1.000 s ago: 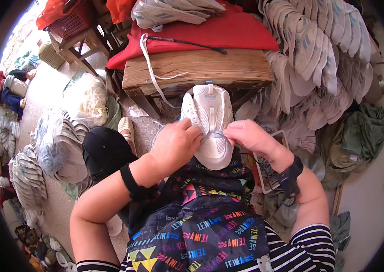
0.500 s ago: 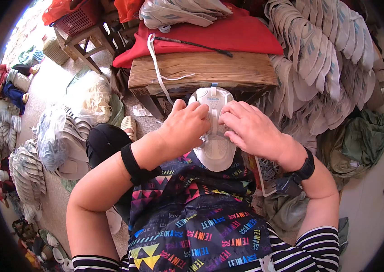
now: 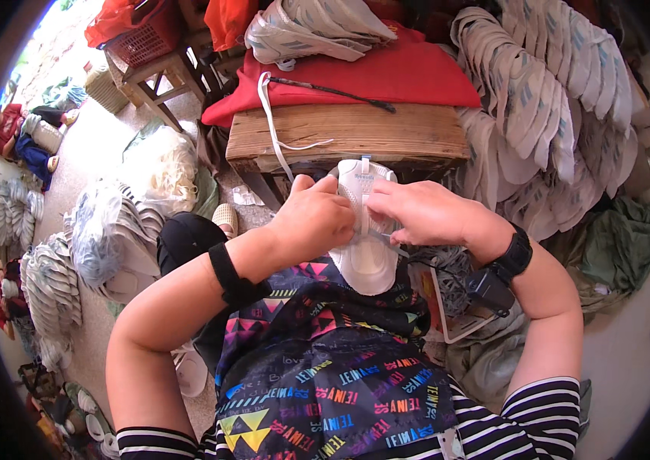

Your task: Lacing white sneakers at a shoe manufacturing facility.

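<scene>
A white shoe upper point(image 3: 365, 270) lies over my lap, its rounded toe end toward me and its tongue, with a small blue tab, by the bench. My left hand point(image 3: 315, 217) is closed at its left edge, the fingers curled in against the opening. From the right, my right hand point(image 3: 424, 215) has bent fingers over the tongue and the thumb at the right edge, gripping there. A thin pale strand, seemingly a lace, crosses the upper between the hands. Its ends are hidden by the fingers.
A wooden bench point(image 3: 340, 130) stands ahead, with a red cloth point(image 3: 417, 73), a white lace point(image 3: 267, 115), a thin dark rod point(image 3: 332, 90) and stacked uppers point(image 3: 317, 31). Bundled uppers point(image 3: 516, 100) hang at right. A tray of grey laces point(image 3: 451, 291) sits by my right forearm.
My right hand has shifted, its fingers now farther onto the tongue and its thumb lower along the edge. The pale strand shows more clearly. The view has tilted slightly.
</scene>
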A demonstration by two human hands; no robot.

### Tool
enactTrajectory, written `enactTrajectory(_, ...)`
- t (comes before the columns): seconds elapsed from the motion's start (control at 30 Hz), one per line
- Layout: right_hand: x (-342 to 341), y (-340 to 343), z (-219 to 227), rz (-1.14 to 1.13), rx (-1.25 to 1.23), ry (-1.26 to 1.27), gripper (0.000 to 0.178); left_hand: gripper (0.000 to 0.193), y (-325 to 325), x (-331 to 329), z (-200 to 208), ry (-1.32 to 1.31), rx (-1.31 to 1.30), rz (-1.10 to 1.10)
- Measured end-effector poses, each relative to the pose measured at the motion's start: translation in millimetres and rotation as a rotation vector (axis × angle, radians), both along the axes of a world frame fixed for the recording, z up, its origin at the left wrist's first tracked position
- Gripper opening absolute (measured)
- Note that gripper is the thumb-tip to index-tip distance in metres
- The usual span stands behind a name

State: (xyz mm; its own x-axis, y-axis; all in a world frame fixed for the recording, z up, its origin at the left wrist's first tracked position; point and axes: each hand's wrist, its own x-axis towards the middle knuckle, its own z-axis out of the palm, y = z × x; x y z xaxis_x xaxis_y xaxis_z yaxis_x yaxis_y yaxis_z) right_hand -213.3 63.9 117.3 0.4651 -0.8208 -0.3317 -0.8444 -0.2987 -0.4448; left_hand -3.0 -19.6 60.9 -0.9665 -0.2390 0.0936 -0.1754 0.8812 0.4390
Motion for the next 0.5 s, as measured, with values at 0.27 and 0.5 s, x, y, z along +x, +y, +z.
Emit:
enactTrajectory(0.27, -9, 0, -12, 0.004, 0.043, -0.059, 0.041, 0.011, 12, -14, 0, -0.203, 0.046, 0.211)
enactTrajectory(0.5, -8, 8, -19, -0.019, -0.089, -0.086, 0.038, 0.010, 7, -9, -25, 0.028, 0.250, 0.270)
